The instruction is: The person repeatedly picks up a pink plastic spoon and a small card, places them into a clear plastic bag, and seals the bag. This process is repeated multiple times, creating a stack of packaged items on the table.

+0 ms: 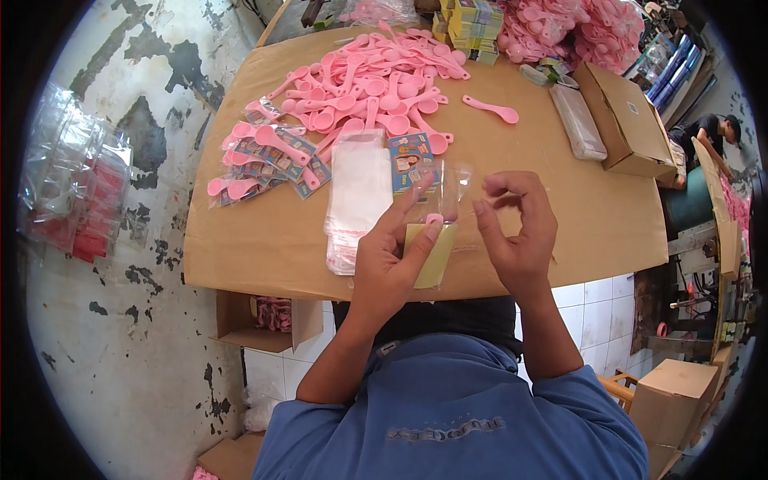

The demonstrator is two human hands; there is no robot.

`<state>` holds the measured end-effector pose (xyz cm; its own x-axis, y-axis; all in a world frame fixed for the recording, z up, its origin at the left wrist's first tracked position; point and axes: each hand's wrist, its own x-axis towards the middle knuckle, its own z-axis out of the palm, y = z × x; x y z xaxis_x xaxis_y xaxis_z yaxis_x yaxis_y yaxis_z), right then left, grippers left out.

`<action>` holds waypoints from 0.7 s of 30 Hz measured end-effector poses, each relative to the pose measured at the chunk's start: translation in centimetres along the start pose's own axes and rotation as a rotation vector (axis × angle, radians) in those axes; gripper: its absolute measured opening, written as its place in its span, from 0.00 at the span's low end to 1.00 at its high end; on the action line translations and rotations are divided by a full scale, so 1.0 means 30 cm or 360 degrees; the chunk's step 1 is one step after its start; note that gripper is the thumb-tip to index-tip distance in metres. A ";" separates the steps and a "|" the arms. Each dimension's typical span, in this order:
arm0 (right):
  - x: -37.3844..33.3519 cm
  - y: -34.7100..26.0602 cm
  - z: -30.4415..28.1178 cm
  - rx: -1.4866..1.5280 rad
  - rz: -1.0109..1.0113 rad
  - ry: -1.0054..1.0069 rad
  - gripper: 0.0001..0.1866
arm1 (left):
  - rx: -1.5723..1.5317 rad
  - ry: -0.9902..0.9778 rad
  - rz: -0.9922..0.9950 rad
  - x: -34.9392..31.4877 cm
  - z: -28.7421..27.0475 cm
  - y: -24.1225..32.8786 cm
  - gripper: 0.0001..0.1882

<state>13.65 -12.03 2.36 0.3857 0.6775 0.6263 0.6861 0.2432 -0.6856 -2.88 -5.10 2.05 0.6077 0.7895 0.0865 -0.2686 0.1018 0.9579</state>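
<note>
My left hand (pixel 394 252) is closed on a clear plastic bag (pixel 452 178) with a plain yellowish card (pixel 436 260) in its lower part. A pink spoon's end (pixel 434 218) shows by my thumb; the rest of that spoon is hidden. Just right of the bag's upper part, my right hand (pixel 520 228) is raised with curved fingers and a gap between thumb and fingertips; nothing shows in it. Left of my left hand lies a stack of clear bags (pixel 358 172). Beyond it are printed blue cards (pixel 410 152) and a big heap of pink measuring spoons (pixel 376 84).
Packed spoons with cards (pixel 268 160) lie at the table's left. One loose spoon (pixel 492 109) lies right of the heap. A cardboard box (pixel 624 120) and a clear-wrapped pack (pixel 578 122) stand at the right. Farther right, another person (pixel 708 136) bends over.
</note>
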 end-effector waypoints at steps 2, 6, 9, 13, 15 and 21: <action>0.036 -0.031 0.010 -0.0187 -0.0215 0.0017 0.18 | 0.0053 0.0065 0.0101 -0.008 0.005 -0.007 0.26; 0.083 -0.071 0.033 -0.0465 -0.0507 0.0033 0.16 | 0.0536 -0.0044 0.0186 -0.014 -0.025 -0.013 0.31; 0.086 -0.052 0.044 -0.0478 -0.0589 0.0087 0.16 | 0.0791 -0.0120 0.0165 -0.026 -0.023 0.029 0.32; 0.085 -0.057 0.033 -0.0559 -0.0557 0.0058 0.14 | 0.0984 -0.0165 0.0210 -0.038 0.002 0.073 0.31; 0.094 -0.055 0.028 -0.0531 -0.0513 0.0038 0.12 | 0.0945 -0.0185 0.0237 -0.040 0.005 0.063 0.32; 0.108 0.027 -0.037 0.0608 0.0294 0.0424 0.07 | 0.0435 -0.0185 -0.0045 -0.047 0.007 0.037 0.30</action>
<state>16.14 -10.41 4.24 0.6578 0.5447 0.5202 0.3356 0.4064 -0.8498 -3.86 -6.24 3.04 0.6978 0.7125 0.0741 -0.0483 -0.0564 0.9972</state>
